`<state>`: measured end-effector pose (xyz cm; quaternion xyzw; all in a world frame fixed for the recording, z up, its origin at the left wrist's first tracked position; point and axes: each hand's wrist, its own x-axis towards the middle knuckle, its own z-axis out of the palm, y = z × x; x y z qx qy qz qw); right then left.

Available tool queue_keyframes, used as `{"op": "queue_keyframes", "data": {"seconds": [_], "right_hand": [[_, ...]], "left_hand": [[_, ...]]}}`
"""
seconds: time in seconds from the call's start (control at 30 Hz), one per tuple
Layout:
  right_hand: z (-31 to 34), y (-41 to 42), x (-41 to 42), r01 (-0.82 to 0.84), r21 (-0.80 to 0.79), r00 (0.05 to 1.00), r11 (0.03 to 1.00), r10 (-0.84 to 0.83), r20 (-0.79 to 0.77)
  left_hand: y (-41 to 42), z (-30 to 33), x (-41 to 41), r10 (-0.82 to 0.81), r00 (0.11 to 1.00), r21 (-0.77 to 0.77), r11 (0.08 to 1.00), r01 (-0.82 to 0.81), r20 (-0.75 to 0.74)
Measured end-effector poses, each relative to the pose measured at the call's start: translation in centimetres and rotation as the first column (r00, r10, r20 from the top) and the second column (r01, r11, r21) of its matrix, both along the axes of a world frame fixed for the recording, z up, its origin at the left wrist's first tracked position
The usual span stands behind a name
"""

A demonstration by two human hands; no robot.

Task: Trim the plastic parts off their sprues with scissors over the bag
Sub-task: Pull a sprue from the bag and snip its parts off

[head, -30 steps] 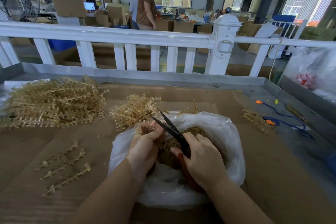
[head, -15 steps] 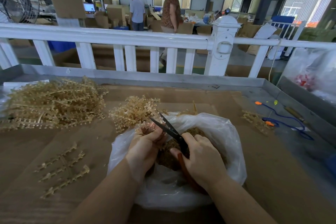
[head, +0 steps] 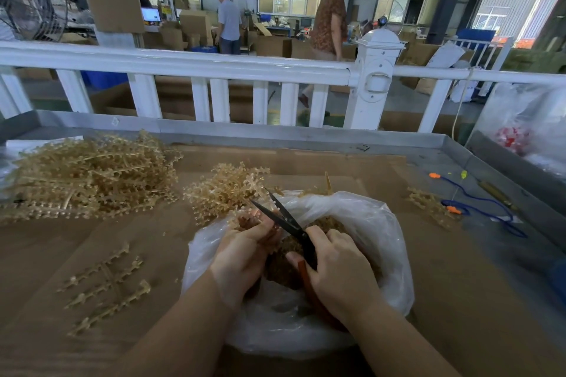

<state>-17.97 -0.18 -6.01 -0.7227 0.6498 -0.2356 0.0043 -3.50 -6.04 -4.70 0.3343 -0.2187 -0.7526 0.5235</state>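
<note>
sprue in hand: the left hand (head: 242, 257) has its grip closed around a small sprue (head: 245, 219) with parts on it, held over the open mouth of the bag (head: 367, 223); most of the sprue is hidden by the fingers.
scissors: the right hand (head: 340, 272) has its grip closed on the red handle of the scissors (head: 284, 219). the dark blades stand open in a narrow v and point to about 11 o'clock, just above the left fingertips.
what changed: very little in one second. the blades were open before and are open the same way now, and both hands stay at the same place over the bag. only the person (head: 329, 24) behind the white fence (head: 196, 66) has walked to the right.
meaning for the task: i judge that the cutting is in the middle of a stroke or between two strokes; no new part has visibly fallen.
bag: it lies at 6 o'clock of the tabletop (head: 444, 285), with a brown heap of cut parts (head: 330, 223) inside.
waiting sprues: a small pile (head: 226, 190) touches the bag at 11 o'clock; a big pile (head: 88, 174) is well apart at 10 o'clock.
other things: flat sprue pieces (head: 104, 288) lie at 9 o'clock, whether trimmed i cannot tell; a blue cord (head: 477, 205) lies at 2 o'clock.
how far: much work is left, judging from the piles.
</note>
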Motion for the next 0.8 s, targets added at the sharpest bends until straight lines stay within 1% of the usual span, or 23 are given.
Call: {"op": "queue_keyframes", "data": {"seconds": [0.1, 0.37, 0.8], "right_hand": [[-0.08, -0.02, -0.01, 0.0, -0.008, 1.0, 1.0, 0.0, 0.006], [-0.01, -0.02, -0.02, -0.009, -0.017, 1.0, 1.0, 0.009, 0.004], [0.5, -0.11, -0.02, -0.072, -0.05, 0.997, 0.996, 0.074, 0.037]], "left_hand": [[0.22, 0.06, 0.09, -0.01, 1.0, 0.007, 1.0, 0.01, -0.003], [0.14, 0.03, 0.03, -0.027, 0.997, 0.017, 1.0, 0.026, 0.073], [-0.15, -0.08, 0.09, -0.049, 0.999, -0.016, 0.999, 0.049, 0.021]]}}
